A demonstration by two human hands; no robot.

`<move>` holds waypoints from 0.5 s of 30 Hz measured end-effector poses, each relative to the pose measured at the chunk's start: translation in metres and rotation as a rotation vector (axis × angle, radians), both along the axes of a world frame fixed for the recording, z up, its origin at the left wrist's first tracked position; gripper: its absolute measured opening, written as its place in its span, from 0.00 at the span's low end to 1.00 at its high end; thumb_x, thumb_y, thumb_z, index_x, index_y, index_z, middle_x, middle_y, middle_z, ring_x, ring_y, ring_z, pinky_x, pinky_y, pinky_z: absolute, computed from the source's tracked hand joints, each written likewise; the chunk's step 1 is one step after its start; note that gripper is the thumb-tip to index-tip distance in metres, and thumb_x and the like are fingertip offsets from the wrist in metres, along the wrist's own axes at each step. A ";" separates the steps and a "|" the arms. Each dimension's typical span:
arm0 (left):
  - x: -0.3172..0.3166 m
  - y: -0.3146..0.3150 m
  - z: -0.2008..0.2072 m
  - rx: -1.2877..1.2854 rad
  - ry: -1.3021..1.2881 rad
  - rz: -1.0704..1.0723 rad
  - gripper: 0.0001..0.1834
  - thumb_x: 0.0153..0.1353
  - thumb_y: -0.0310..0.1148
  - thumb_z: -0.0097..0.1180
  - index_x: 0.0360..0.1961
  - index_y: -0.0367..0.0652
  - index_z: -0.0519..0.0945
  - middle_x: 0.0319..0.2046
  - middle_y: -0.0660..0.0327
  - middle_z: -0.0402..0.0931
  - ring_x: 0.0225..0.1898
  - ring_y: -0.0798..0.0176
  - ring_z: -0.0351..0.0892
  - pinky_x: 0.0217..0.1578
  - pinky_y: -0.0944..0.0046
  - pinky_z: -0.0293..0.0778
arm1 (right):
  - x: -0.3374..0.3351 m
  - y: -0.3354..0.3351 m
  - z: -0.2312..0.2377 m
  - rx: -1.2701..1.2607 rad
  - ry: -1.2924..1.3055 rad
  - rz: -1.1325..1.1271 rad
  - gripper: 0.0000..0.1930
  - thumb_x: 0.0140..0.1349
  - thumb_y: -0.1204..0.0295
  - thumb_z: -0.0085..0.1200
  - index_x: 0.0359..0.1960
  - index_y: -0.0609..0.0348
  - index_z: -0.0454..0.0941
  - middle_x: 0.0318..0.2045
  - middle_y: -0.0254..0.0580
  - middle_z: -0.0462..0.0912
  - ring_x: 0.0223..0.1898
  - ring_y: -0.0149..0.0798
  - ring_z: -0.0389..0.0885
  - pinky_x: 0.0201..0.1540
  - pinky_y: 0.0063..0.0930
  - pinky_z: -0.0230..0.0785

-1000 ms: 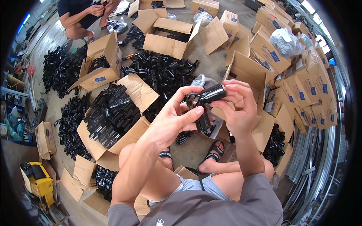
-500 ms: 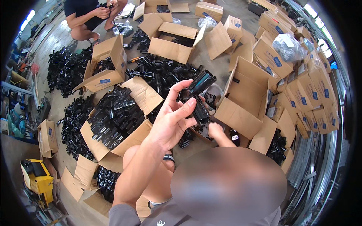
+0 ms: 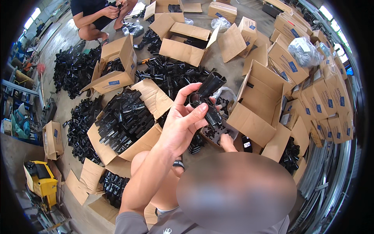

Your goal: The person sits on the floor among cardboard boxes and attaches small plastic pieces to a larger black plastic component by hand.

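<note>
In my raised left hand [image 3: 185, 113] is a black pipe fitting [image 3: 212, 82], with tube-like open ends and a round clamp shape in the middle. My thumb and fingers wrap round it. Lower and to the right, my right hand [image 3: 226, 142] reaches down into a low box [image 3: 212, 132] of small dark pieces. Its fingers are curled together, and anything in them is too small to make out. A clear plastic bag [image 3: 228, 95] with more small dark pieces lies behind the fitting.
An open carton [image 3: 255, 119] stands to the right of my hands. Left of me, a carton [image 3: 146, 143] is heaped with black fittings, and loose piles [image 3: 76, 70] cover the floor. Stacked cartons [image 3: 325, 97] line the right. Another person [image 3: 95, 17] crouches at the far left.
The view has shifted slightly, so the surroundings sit further right. My left hand still holds the fitting, turned a little. My right hand has moved lower, over the small pieces.
</note>
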State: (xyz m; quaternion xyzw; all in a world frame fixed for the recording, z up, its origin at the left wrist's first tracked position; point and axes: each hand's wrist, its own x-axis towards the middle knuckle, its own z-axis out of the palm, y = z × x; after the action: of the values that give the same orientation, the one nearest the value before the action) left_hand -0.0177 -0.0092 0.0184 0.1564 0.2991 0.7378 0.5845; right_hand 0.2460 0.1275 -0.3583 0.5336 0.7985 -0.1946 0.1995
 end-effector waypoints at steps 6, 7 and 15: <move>0.006 0.003 0.002 0.022 0.031 -0.008 0.31 0.68 0.28 0.62 0.69 0.53 0.65 0.54 0.49 0.79 0.55 0.48 0.83 0.54 0.55 0.84 | 0.009 0.007 -0.026 -0.030 0.015 -0.045 0.13 0.58 0.79 0.56 0.43 0.65 0.86 0.49 0.62 0.85 0.52 0.61 0.84 0.55 0.49 0.79; 0.006 0.004 0.003 0.010 0.037 -0.012 0.31 0.68 0.28 0.62 0.69 0.53 0.65 0.54 0.49 0.79 0.55 0.49 0.83 0.54 0.55 0.84 | 0.011 0.011 -0.030 -0.025 0.021 -0.044 0.13 0.58 0.79 0.56 0.43 0.65 0.86 0.49 0.62 0.85 0.52 0.61 0.84 0.55 0.49 0.79; 0.010 0.006 -0.001 -0.011 0.070 -0.003 0.31 0.67 0.27 0.62 0.68 0.55 0.67 0.54 0.52 0.80 0.54 0.49 0.83 0.54 0.52 0.83 | 0.044 0.014 -0.087 0.115 -0.008 -0.012 0.11 0.60 0.74 0.54 0.39 0.62 0.89 0.45 0.59 0.87 0.49 0.57 0.87 0.52 0.48 0.81</move>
State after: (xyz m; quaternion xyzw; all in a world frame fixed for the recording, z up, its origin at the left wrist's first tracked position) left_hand -0.0073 -0.0037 0.0169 0.1796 0.3233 0.7293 0.5757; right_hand 0.2903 0.1412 -0.4450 0.5499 0.8043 -0.1472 0.1705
